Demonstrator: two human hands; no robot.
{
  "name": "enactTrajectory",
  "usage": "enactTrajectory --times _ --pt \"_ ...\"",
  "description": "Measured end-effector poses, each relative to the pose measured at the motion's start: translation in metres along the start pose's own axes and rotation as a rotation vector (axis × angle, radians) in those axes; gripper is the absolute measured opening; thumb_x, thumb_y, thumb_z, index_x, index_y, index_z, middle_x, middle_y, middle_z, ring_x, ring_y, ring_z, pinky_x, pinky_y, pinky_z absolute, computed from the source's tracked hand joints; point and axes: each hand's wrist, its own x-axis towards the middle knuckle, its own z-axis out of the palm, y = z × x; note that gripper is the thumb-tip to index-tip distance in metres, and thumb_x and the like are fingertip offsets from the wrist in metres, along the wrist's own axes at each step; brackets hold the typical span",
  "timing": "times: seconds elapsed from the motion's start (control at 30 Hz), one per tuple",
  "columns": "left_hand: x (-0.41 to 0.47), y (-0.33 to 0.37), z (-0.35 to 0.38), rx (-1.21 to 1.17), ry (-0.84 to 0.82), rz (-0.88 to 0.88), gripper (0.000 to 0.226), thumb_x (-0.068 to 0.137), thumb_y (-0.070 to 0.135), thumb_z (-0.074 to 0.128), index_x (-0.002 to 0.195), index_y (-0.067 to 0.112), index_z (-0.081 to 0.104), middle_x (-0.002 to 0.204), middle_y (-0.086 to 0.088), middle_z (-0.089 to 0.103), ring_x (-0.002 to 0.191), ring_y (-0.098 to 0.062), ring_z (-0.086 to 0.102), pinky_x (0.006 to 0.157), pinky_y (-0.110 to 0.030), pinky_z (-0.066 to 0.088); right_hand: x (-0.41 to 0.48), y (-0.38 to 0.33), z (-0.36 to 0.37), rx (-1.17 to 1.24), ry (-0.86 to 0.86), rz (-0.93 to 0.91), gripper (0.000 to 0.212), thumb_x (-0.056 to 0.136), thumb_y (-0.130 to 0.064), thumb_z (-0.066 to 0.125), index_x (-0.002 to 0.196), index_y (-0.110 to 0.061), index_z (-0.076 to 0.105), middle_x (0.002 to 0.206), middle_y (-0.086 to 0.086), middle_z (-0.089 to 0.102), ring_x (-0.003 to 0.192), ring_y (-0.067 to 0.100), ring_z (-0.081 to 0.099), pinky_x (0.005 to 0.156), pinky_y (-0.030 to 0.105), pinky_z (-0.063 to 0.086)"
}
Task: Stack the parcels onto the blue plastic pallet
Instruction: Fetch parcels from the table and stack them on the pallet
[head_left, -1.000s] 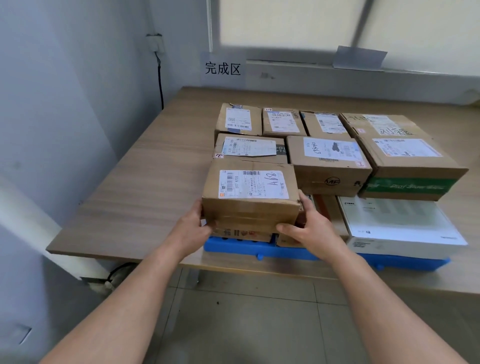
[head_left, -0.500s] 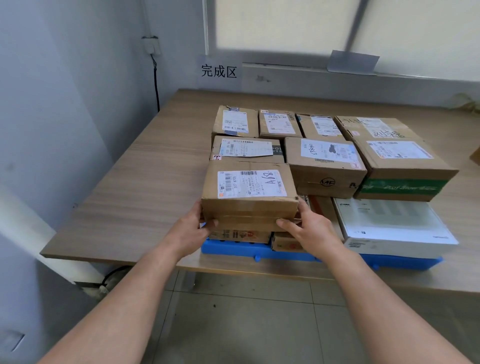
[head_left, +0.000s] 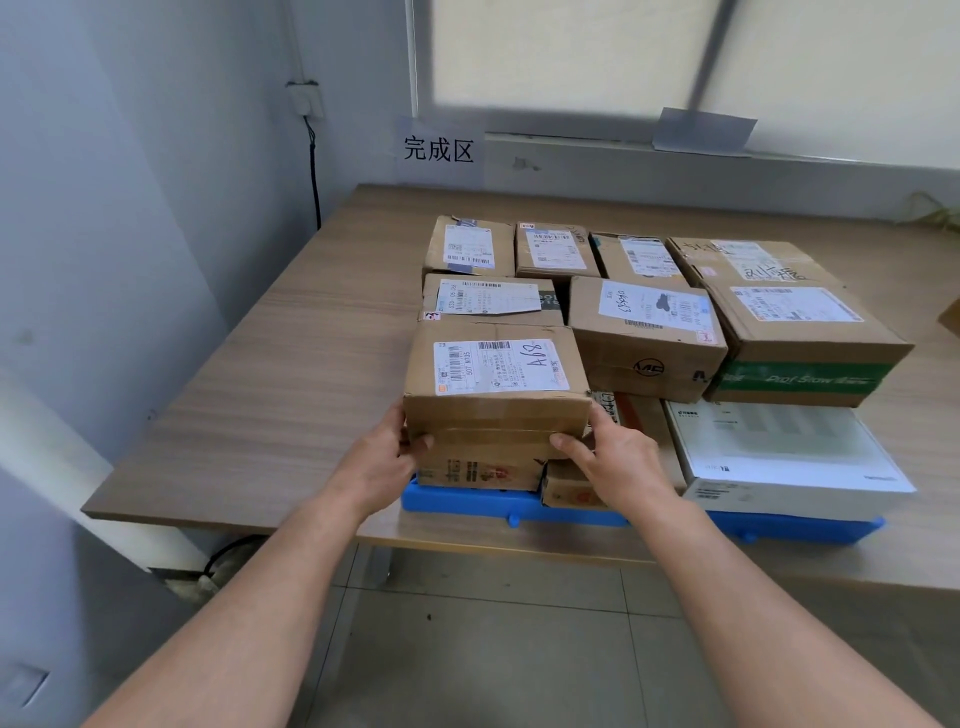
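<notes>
Gripping the parcel marked A68 (head_left: 496, 384) at both ends, the two hands held it at the near left corner of the stack.

Head view:
- The left hand (head_left: 387, 457) clasped the parcel's left end, with the thumb on the front face and the fingers curled round the side.
- The right hand (head_left: 618, 457) clasped the right end in the same way, with the thumb pressed on the front lower edge.
- The parcel sat level, label upward, on a printed carton (head_left: 478, 473). That carton stood on the blue plastic pallet (head_left: 467, 501). Whether the hands bore any of the weight could not be told.
- A small carton (head_left: 566, 488) lay on the pallet just below the right hand.
- A flat white box (head_left: 779, 452) occupied the near right of the pallet.
- Behind the white box stood a green-banded carton (head_left: 795, 332), with a brown carton bearing an MC mark (head_left: 644, 332) on its left.
- A labelled flat parcel (head_left: 488, 299) lay directly behind the held parcel, touching it.
- Further cartons formed the back row.
- The pallet rested on a wooden table (head_left: 285, 389) near its front edge.
- A paper sign (head_left: 439, 150) with printed characters was fixed to the wall behind.
</notes>
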Motion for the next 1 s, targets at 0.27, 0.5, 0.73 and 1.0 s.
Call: enactTrajectory --times 0.27,0.5,0.73,1.0 --pt "0.001 0.000 0.002 0.018 0.023 0.014 0.043 0.098 0.018 0.049 0.136 0.033 0.038 0.122 0.009 0.058 0.120 -0.017 0.054 0.105 -0.043 0.042 -0.002 -0.002 -0.002 0.050 -0.037 -0.015 0.054 0.092 -0.048 0.055 0.140 -0.038 0.032 0.096 -0.006 0.061 0.092 0.018 0.057 0.082 0.035 0.049" --pt "0.000 -0.004 0.001 0.065 -0.005 -0.010 0.050 0.098 0.019 0.050 0.142 0.033 0.032 0.123 0.009 0.056 0.120 -0.017 0.053 0.104 -0.040 0.043 -0.004 0.005 -0.002 -0.168 -0.125 -0.067 0.082 0.080 -0.037 0.073 0.146 -0.028 0.025 0.130 -0.003 0.049 0.118 0.018 0.043 0.099 0.036 0.042" --pt "-0.002 -0.005 -0.001 0.087 -0.016 -0.006 0.052 0.096 0.022 0.055 0.140 0.036 0.033 0.116 0.014 0.053 0.119 -0.017 0.053 0.101 -0.037 0.044 -0.002 0.003 -0.003 -0.296 -0.090 -0.091 0.074 0.084 -0.041 0.066 0.145 -0.026 0.027 0.135 -0.002 0.048 0.119 0.019 0.044 0.099 0.035 0.039" --pt "0.006 -0.004 -0.028 0.159 0.148 0.021 0.059 0.099 0.018 0.045 0.151 0.025 0.017 0.147 -0.003 0.040 0.132 -0.018 0.041 0.107 -0.038 0.038 -0.001 -0.005 -0.062 -0.277 0.193 -0.055 0.054 0.093 -0.027 0.054 0.145 -0.024 0.037 0.131 0.002 0.053 0.118 0.021 0.048 0.094 0.037 0.044"
